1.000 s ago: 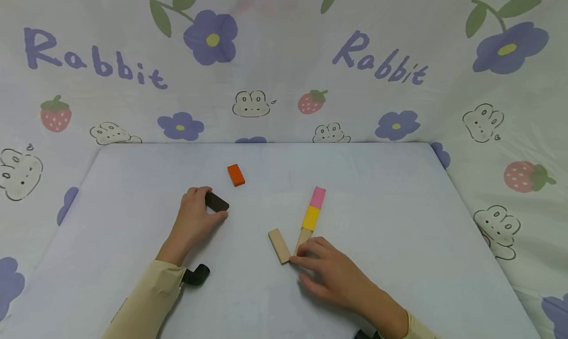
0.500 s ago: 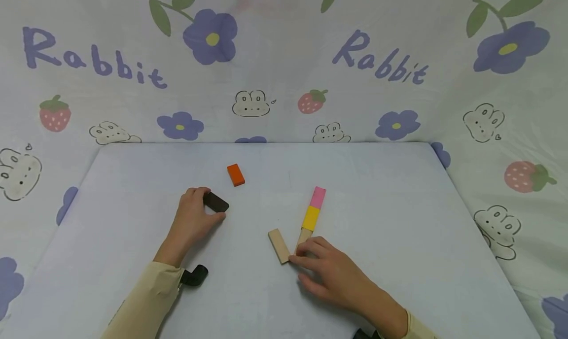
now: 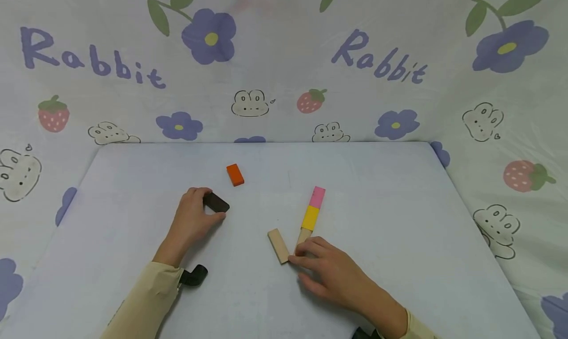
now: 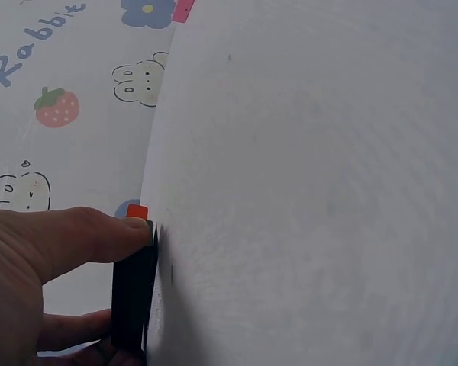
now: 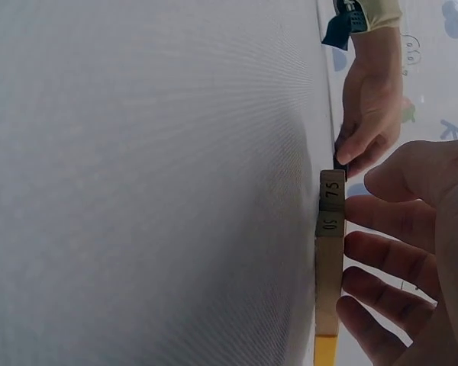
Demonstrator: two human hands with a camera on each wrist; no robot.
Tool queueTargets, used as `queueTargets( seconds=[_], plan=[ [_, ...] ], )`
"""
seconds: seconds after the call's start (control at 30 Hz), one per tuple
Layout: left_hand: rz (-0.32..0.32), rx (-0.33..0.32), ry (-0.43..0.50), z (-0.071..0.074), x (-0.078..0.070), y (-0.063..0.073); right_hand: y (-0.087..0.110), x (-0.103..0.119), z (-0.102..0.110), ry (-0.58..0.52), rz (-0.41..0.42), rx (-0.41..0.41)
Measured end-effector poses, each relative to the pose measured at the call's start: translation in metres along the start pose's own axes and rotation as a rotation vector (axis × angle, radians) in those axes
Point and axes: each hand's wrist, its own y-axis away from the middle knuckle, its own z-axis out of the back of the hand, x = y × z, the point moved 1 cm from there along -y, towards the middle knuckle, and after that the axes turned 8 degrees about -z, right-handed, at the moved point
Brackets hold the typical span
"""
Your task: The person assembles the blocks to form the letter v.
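Printed cloth backdrop (image 3: pixel 284 43), one: flowers, strawberries, rabbit faces.
Counter (image 3: pixel 390 196), one: white-topped, carrying all blocks.
Hands, two: left hand (image 3: pixel 191 220) pinching the dark block (image 3: pixel 216 203) between thumb and fingers; right hand (image 3: pixel 333 275) loosely spread, holding nothing, fingertips against the side of the row's wooden block (image 3: pixel 303 235).
Wooden blocks, two: one ending the row nearest the person; the loose wooden block (image 3: pixel 278 246) slanting beside it, near ends close — contact uncertain.
Dark block: on the counter's left part, near the orange block.
Yellow block (image 3: pixel 310 218): mid-row.
Pink block (image 3: pixel 317 197): far end of row.
Orange block (image 3: pixel 235 174): alone, beyond the dark one.
Risks, as judged: sideways finger pressure could skew the row, its pieces seemingly unfastened; a slack pinch could drop the dark block.
Lettering: "Rabbit" twice on the backdrop; turned digits on wooden end faces — probably 50 and 75. No brand legible.
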Motion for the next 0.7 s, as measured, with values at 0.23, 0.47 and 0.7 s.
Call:
queueTargets(
  seconds=[0.23,0.47,0.7],
  plan=[
    [-0.036,0.009,0.018,0.0,-0.002,0.0,0.0,0.0,0.0,-0.006,-0.008,0.011],
    [-0.06,0.027,0.026,-0.001,-0.008,0.001,-0.001,0.001,0.001,-0.001,-0.016,0.018],
    [-0.092,0.05,0.025,-0.001,-0.014,0.001,0.0,0.001,0.001,-0.004,-0.027,0.024]
  ],
)
